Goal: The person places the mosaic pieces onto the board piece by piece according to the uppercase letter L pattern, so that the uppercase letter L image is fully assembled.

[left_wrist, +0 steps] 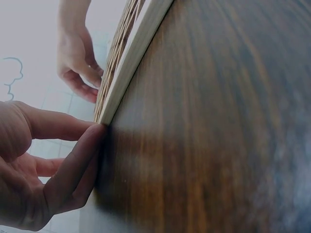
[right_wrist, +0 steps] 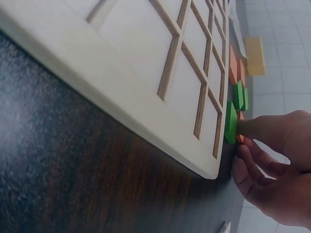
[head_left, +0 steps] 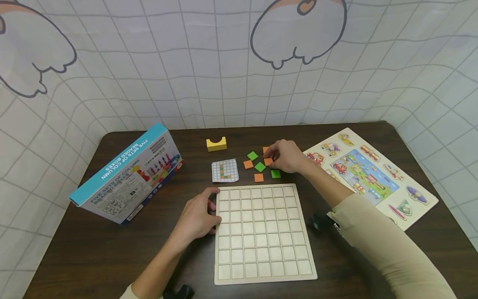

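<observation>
A pale wooden grid board (head_left: 263, 232) lies flat on the dark table. My left hand (head_left: 196, 216) touches its left edge, with thumb and forefinger spread along the rim; in the left wrist view, fingertips (left_wrist: 99, 128) meet the board's side. Beyond the board's far edge, my right hand (head_left: 285, 157) has thumb and fingers at an orange square tile (head_left: 268, 161), pinching it among loose tiles. Beside that hand are a green tile (head_left: 275, 174) and another orange tile (head_left: 258, 177). The right wrist view shows the thumb just behind a green tile (right_wrist: 231, 124).
A small pattern card (head_left: 225, 170) lies beyond the board, with a yellow arched block (head_left: 216, 144) behind it. At left stands a blue-topped box (head_left: 130, 178). A picture puzzle board (head_left: 369, 174) lies at right, partly under my right forearm.
</observation>
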Motion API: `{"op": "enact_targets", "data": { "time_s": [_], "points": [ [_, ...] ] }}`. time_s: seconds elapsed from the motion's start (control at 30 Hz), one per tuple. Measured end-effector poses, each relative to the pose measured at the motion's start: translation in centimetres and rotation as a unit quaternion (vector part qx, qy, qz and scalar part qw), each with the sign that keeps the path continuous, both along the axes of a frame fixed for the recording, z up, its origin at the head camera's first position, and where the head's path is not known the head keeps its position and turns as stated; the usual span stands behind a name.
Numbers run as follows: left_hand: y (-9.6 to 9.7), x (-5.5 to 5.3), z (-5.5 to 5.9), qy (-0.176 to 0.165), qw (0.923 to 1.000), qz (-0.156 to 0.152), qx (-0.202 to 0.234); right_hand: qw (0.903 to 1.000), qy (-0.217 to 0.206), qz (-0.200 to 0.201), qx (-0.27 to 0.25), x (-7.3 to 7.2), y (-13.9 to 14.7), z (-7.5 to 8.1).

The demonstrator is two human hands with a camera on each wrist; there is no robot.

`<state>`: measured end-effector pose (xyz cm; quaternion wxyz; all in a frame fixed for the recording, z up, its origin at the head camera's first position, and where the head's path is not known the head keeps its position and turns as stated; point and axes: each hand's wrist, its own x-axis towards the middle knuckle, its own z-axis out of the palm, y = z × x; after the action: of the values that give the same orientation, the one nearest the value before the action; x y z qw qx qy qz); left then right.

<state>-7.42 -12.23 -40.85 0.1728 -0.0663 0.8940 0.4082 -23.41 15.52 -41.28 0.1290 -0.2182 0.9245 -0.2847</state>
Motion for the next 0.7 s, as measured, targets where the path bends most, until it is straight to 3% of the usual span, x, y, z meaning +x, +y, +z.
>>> {"op": "enact_targets", "data": {
  "time_s": [0.7],
  "points": [
    [-0.11,-0.07,-0.10,0.002,1.0000,-0.002,0.006,0.9996,0.006,-0.025,-0.007,0.18,0.59,0.51]
  ]
}}
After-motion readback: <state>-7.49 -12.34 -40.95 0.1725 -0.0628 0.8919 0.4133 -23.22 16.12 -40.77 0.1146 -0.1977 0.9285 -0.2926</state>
